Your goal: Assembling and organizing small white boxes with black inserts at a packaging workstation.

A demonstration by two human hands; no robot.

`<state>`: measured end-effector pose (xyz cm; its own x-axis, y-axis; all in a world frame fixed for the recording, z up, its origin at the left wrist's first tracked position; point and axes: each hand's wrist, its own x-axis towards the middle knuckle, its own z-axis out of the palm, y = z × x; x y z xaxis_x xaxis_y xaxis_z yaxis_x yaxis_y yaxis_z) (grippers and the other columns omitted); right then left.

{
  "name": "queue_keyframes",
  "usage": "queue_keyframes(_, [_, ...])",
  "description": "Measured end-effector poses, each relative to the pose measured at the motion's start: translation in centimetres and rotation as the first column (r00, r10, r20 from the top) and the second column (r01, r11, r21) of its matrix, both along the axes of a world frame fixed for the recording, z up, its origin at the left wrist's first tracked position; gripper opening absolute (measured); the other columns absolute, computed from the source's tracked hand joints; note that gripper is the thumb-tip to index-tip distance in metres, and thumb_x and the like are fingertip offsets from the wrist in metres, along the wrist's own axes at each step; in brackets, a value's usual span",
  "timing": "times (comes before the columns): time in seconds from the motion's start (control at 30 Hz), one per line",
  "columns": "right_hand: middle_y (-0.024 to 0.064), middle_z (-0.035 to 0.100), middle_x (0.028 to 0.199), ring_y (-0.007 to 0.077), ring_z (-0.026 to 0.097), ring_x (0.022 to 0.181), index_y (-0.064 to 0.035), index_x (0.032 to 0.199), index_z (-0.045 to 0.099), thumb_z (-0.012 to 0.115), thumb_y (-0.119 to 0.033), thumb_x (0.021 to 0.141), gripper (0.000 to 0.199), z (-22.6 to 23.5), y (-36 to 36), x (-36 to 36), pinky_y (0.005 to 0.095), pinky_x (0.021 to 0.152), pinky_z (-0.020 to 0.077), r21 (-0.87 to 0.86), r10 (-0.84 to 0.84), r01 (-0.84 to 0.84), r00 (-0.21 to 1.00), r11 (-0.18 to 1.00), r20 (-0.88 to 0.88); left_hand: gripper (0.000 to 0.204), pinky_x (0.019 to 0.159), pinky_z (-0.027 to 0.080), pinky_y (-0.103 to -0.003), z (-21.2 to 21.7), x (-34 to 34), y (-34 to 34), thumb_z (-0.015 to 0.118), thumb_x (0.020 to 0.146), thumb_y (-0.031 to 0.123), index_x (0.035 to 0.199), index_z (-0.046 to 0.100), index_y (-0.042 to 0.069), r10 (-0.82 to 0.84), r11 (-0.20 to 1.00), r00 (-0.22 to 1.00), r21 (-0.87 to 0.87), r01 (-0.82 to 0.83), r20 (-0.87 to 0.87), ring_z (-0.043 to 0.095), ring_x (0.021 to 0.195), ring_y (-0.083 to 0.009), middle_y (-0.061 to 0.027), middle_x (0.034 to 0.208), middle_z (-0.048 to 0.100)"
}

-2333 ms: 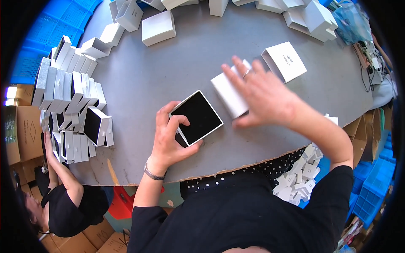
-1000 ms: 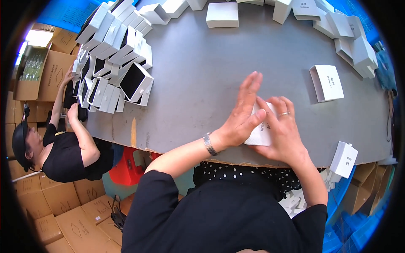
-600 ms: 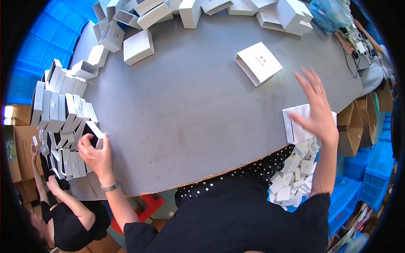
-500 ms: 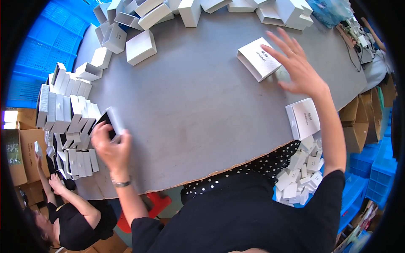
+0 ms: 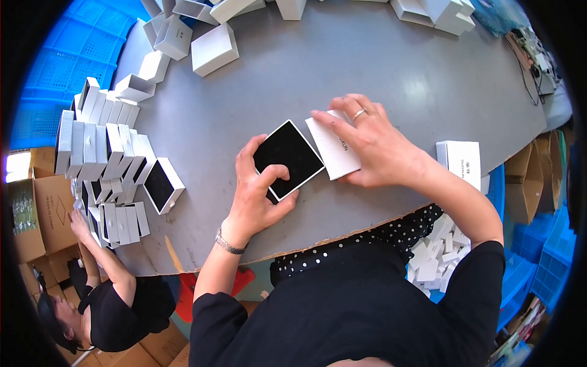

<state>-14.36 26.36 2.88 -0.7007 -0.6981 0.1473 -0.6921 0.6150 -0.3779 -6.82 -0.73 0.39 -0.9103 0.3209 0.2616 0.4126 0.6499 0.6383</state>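
Observation:
My left hand (image 5: 252, 199) grips a shallow white box tray (image 5: 292, 148) with a black lining, its fingers around the edges and one fingertip over the black inside. In my right hand (image 5: 385, 147) is a white box sleeve (image 5: 331, 145) with dark print, tilted beside the tray. Tray and sleeve sit close together over the middle of the grey table, the tray's right corner near the sleeve's edge. The sleeve's opening is not clearly visible. Another black-lined tray (image 5: 161, 185) lies to the left, against stacked white trays (image 5: 92, 150).
A white box (image 5: 461, 160) stands at the table's right edge, above a blue bin of small white boxes (image 5: 439, 260). Empty sleeves (image 5: 215, 49) line the far side of the grey table (image 5: 391, 67). At the left, a co-worker (image 5: 116, 293) reaches toward the stacks.
My left hand has brought a tray from the left stacks to the middle. My right hand has closed on the sleeve and moved it left and nearer, beside the tray.

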Motion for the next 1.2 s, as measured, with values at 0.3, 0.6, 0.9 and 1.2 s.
queue_keyframes(0.3, [0.0192,0.048,0.139,0.0441,0.041,0.134,-0.0144,0.15,0.047,0.087,-0.024,0.06,0.098,-0.7,0.6,0.6,0.0553,0.11,0.0361,-0.076,0.119,-0.118,0.993,0.99,0.004,0.045,0.111,0.039,-0.05,-0.5,0.4,1.3,0.087,0.064,0.011,0.098,0.057,0.013,-0.126,0.992,0.992,0.003,0.126,0.026,0.041,0.136,-0.0435,-0.023,0.148,0.04])
queue_keyframes(0.6, [0.0193,0.047,0.14,0.0421,0.042,0.134,-0.0144,0.149,0.048,0.087,-0.026,0.058,0.1,-1.5,-0.5,1.3,0.055,0.105,0.0382,-0.066,-0.001,0.0,1.0,0.998,-0.025,0.074,0.114,0.028,-0.052,-1.0,-0.6,2.5,0.088,0.068,0.016,0.131,0.049,0.012,-0.026,1.0,1.0,-0.001,0.026,-0.017,0.036,0.14,-0.0382,-0.0187,0.144,0.042])
queue_keyframes(0.9, [0.0203,0.048,0.139,0.0409,0.042,0.134,-0.0074,0.148,0.047,0.086,-0.035,0.061,0.099,-1.9,0.1,2.4,0.0565,0.107,0.0343,-0.109,0.007,-0.016,0.996,0.994,-0.088,0.092,0.126,-0.002,-0.05,-2.7,-3.2,4.3,0.032,0.095,0.062,0.166,0.008,0.008,0.183,0.587,0.953,0.75,-0.303,0.242,0.011,0.159,-0.0302,-0.0197,0.169,0.021])
queue_keyframes(1.2, [0.0192,0.049,0.14,0.0355,0.042,0.137,-0.0089,0.144,0.049,0.085,-0.045,0.068,0.092,1.2,5.5,4.8,0.0696,0.107,0.0328,0.215,-0.094,0.101,0.995,0.971,-0.041,0.071,0.124,0.018,-0.051,-0.8,-2.2,4.3,0.064,0.091,0.027,0.153,0.039,0.003,0.179,0.924,0.983,0.339,-0.179,0.032,0.022,0.154,-0.0346,-0.0196,0.163,0.03])
